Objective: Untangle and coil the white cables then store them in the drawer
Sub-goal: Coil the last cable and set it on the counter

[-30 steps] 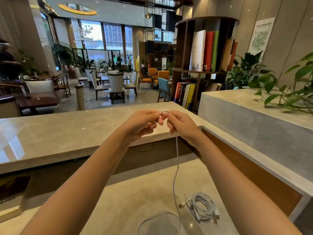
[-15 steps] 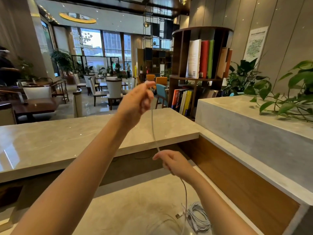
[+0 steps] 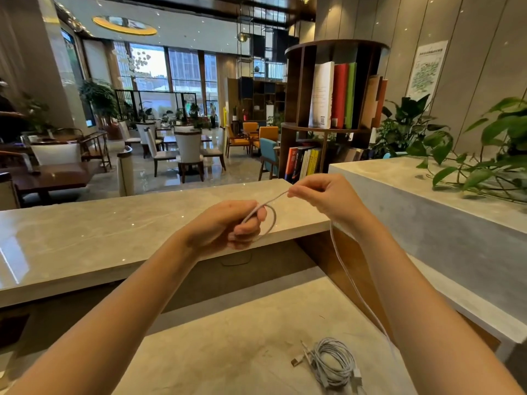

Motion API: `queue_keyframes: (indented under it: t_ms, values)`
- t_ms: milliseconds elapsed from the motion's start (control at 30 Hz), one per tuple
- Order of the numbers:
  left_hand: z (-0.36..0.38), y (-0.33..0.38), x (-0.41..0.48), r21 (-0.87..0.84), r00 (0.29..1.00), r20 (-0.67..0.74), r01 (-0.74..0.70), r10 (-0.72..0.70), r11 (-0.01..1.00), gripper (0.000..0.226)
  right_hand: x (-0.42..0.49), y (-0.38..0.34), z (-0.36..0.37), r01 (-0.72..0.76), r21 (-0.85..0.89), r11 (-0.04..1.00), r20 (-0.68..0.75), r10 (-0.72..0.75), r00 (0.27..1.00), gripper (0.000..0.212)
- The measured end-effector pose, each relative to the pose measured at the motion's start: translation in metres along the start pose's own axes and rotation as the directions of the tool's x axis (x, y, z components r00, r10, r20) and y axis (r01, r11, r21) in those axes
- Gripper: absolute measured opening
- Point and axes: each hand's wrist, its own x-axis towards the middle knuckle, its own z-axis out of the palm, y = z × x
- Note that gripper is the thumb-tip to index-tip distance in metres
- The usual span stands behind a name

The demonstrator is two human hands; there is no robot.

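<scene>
A thin white cable [image 3: 346,276] is being held in mid-air above the lower marble desk [image 3: 228,343], between both hands. The left hand [image 3: 228,225] is being kept curled, fingers folded in, with a single small loop of the cable being pinched against it; the loop is seen standing out to the right of the fingertips. The right hand [image 3: 328,196] is being held slightly farther and to the right, thumb and forefinger being closed on the cable where it is running taut from the loop. The hands are being kept near each other but not touching.

From the right hand the cable is being let hang down along the inner side of the right forearm, a slack, pale, slightly glossy line, toward the near right of the desk, where its lower end is being hidden by the arm.

A second white cable, already coiled [image 3: 332,363], is lying flat on the near right part of the desk, as a round bundle of several turns. Its plug ends are sticking out at the left and near edges.

A raised marble counter [image 3: 99,232] is seen running across behind the hands. A drawer cannot be made out.
</scene>
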Motion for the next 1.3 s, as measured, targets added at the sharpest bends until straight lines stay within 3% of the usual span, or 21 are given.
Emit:
queue_keyframes:
  t_ms: [100,200,267,333,367,433,500,567,667,700,767,800,867,933,1000,1033,1100,1133,1167,1233,1300]
  values:
    - [0.005,0.000,0.009,-0.424,0.988,0.036,-0.120,0.149,0.898,0.022,-0.011,0.028,0.015,-0.175,0.157,0.972,0.013,0.175,0.985,0.026]
    - [0.012,0.006,0.021,-0.493,0.929,-0.301,-0.346,0.217,0.798,0.030,-0.034,0.057,0.048,-0.306,0.042,0.951,0.157,0.297,0.942,0.036]
    - [0.011,0.006,0.027,-0.271,0.862,-0.439,-0.396,0.254,0.877,0.034,-0.053,0.065,0.072,-0.255,-0.091,0.963,0.289,0.271,0.918,0.043]
    - [0.011,-0.002,0.030,0.087,0.840,-0.475,-0.250,0.261,0.964,0.036,-0.065,0.055,0.086,-0.144,-0.213,0.966,0.410,0.222,0.885,0.041]
    - [0.011,-0.008,0.031,0.298,0.839,-0.475,-0.133,0.267,0.945,0.036,-0.066,0.047,0.088,-0.049,-0.292,0.955,0.461,0.186,0.868,0.039]
    - [0.011,-0.021,0.030,0.682,0.851,-0.425,0.077,0.308,0.727,0.035,-0.061,0.025,0.080,0.141,-0.404,0.904,0.494,0.085,0.866,0.030]
    - [0.008,-0.029,0.025,0.791,0.894,-0.379,0.181,0.237,0.585,0.026,-0.050,0.004,0.061,0.210,-0.414,0.886,0.424,-0.017,0.905,0.019]
    - [0.007,-0.032,0.016,0.641,0.929,-0.368,0.222,0.039,0.735,0.024,-0.035,-0.007,0.036,0.208,-0.369,0.906,0.291,-0.100,0.952,0.012]
    - [0.004,-0.034,0.003,0.108,0.990,-0.119,0.087,-0.074,0.990,0.028,-0.014,-0.004,0.009,0.175,-0.277,0.945,0.134,-0.143,0.981,0.010]
    - [0.004,-0.034,0.001,-0.092,0.999,-0.009,0.039,-0.040,0.995,0.027,-0.010,0.001,0.007,0.140,-0.217,0.966,0.092,-0.122,0.988,0.009]
    - [0.006,-0.034,0.001,-0.462,0.986,0.147,-0.005,0.082,0.887,0.030,-0.013,0.019,0.013,0.007,-0.094,0.996,0.018,-0.005,1.000,0.014]
    - [0.010,-0.033,0.002,-0.598,0.983,0.127,-0.034,0.136,0.801,0.033,-0.018,0.030,0.020,-0.074,-0.056,0.996,0.004,0.074,0.997,0.018]
    - [0.016,-0.029,0.007,-0.661,0.983,-0.117,-0.186,0.145,0.727,0.035,-0.034,0.051,0.039,-0.203,-0.049,0.978,0.070,0.206,0.976,0.025]
    - [0.019,-0.027,0.013,-0.389,0.881,-0.445,-0.353,0.162,0.851,0.034,-0.053,0.064,0.061,-0.227,-0.111,0.968,0.210,0.246,0.946,0.028]
    - [0.018,-0.030,0.019,0.137,0.780,-0.566,-0.230,0.267,0.964,0.030,-0.068,0.065,0.078,-0.151,-0.213,0.965,0.336,0.217,0.916,0.029]
    - [0.017,-0.034,0.020,0.438,0.761,-0.558,-0.069,0.331,0.896,0.029,-0.072,0.061,0.083,-0.080,-0.271,0.959,0.381,0.183,0.906,0.029]
    - [0.014,-0.049,0.019,0.797,0.809,-0.469,0.214,0.355,0.565,0.031,-0.071,0.049,0.081,0.098,-0.390,0.916,0.410,0.077,0.909,0.027]
    - [0.010,-0.055,0.017,0.856,0.853,-0.427,0.274,0.301,0.438,0.032,-0.067,0.040,0.074,0.160,-0.420,0.893,0.395,0.022,0.918,0.024]
    - [0.008,-0.058,0.014,0.862,0.890,-0.408,0.301,0.206,0.407,0.032,-0.061,0.032,0.064,0.186,-0.417,0.890,0.369,-0.021,0.929,0.020]
    - [0.008,-0.058,0.006,0.707,0.927,-0.372,0.319,-0.052,0.632,0.032,-0.047,0.018,0.039,0.173,-0.364,0.915,0.310,-0.056,0.949,0.013]
    - [0.010,-0.053,-0.003,0.342,0.955,-0.235,0.255,-0.180,0.905,0.034,-0.036,0.012,0.018,0.144,-0.311,0.939,0.235,-0.070,0.969,0.009]
